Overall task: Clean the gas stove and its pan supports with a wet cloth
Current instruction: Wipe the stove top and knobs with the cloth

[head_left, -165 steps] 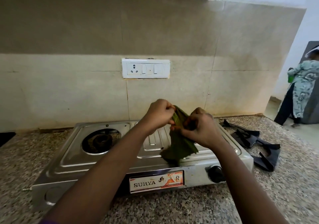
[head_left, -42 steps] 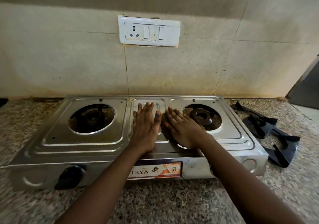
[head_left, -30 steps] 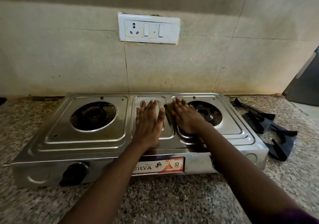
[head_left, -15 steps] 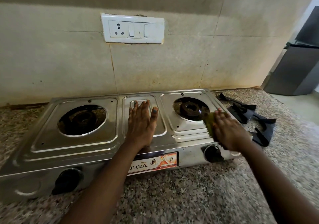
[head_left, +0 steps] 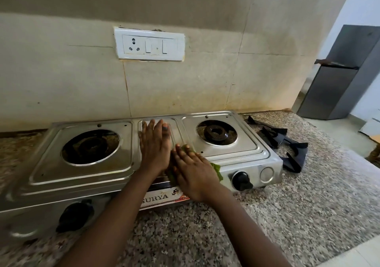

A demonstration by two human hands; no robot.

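Observation:
A steel two-burner gas stove (head_left: 86, 170) stands on the granite counter with both burners bare. My left hand (head_left: 154, 146) lies flat with straight fingers on the stove's middle panel. Beside it, my right hand (head_left: 194, 171) presses a green cloth (head_left: 217, 171) flat onto the stove's front edge, left of the right knob (head_left: 241, 181). The hand hides most of the cloth. The black pan supports (head_left: 284, 143) lie on the counter to the right of the stove.
A white switch and socket plate (head_left: 149, 44) is on the tiled wall behind the stove. A grey fridge (head_left: 339, 77) stands at the far right, past the counter's end. The left knob (head_left: 75, 215) sticks out of the stove's front.
My right hand has slid the cloth leftward along the stove's front edge, from near the right knob to beside my left hand. The left hand has stayed on the middle panel.

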